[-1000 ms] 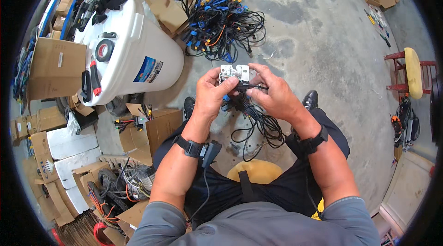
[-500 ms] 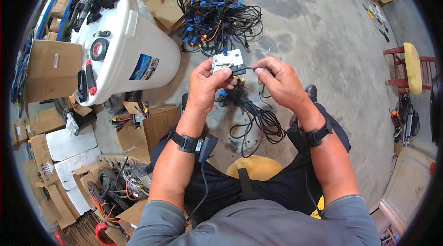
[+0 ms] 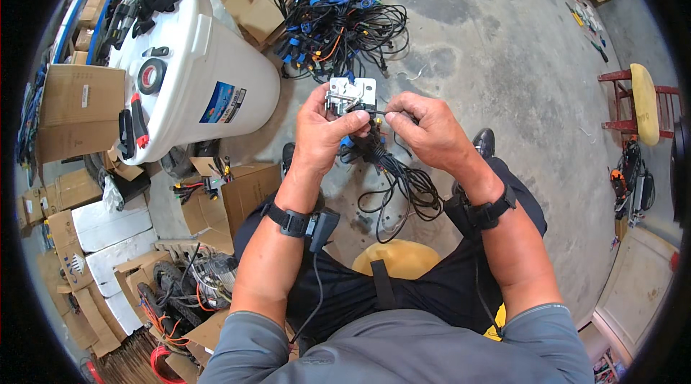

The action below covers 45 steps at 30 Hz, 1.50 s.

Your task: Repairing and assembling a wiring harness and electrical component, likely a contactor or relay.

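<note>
My left hand (image 3: 324, 132) grips a small white and metal electrical part (image 3: 351, 96), held up in front of me. My right hand (image 3: 425, 128) pinches a thin black wire (image 3: 374, 112) that runs into that part. A bundle of black cables (image 3: 399, 182) with blue connectors hangs down from my hands toward my lap. Both wrists wear black bands, and a cord runs down from the left one.
A white barrel (image 3: 194, 74) lies at my left with a tape roll and tools on it. A tangle of black, blue and orange cables (image 3: 338, 20) sits on the concrete floor ahead. Cardboard boxes (image 3: 72, 110) crowd the left side. A red stool with a yellow seat (image 3: 640, 100) stands at the right.
Both hands have shifted slightly to the right with the part. My right hand has moved off the part's body and now pinches the wire beside it.
</note>
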Each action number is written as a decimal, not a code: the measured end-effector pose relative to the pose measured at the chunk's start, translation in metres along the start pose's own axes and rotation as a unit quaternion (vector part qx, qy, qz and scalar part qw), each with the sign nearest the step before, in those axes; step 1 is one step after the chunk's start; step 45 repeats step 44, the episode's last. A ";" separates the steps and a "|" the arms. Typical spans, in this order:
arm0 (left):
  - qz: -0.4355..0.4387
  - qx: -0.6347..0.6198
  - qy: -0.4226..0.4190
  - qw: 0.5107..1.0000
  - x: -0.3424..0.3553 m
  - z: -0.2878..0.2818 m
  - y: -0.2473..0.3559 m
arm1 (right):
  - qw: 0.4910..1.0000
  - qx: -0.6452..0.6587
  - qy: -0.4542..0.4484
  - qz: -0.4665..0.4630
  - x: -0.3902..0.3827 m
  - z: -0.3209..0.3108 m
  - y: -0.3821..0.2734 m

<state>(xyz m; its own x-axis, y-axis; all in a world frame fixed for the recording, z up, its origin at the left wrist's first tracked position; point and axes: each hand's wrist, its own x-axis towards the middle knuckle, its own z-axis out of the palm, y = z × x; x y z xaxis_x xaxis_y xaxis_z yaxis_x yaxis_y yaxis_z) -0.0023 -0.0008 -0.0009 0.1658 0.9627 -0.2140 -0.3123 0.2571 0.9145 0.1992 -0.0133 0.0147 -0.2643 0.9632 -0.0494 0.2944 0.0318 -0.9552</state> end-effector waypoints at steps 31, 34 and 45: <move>-0.055 0.062 -0.062 0.995 -0.010 0.007 0.003 | 0.999 -0.034 0.005 -0.034 -0.008 0.000 0.004; -0.033 0.044 -0.056 0.997 -0.009 0.010 -0.002 | 1.000 -0.009 0.000 0.023 -0.008 -0.002 0.001; -0.016 0.025 -0.044 0.999 -0.006 0.002 -0.007 | 1.000 0.008 0.004 0.013 -0.004 0.000 -0.002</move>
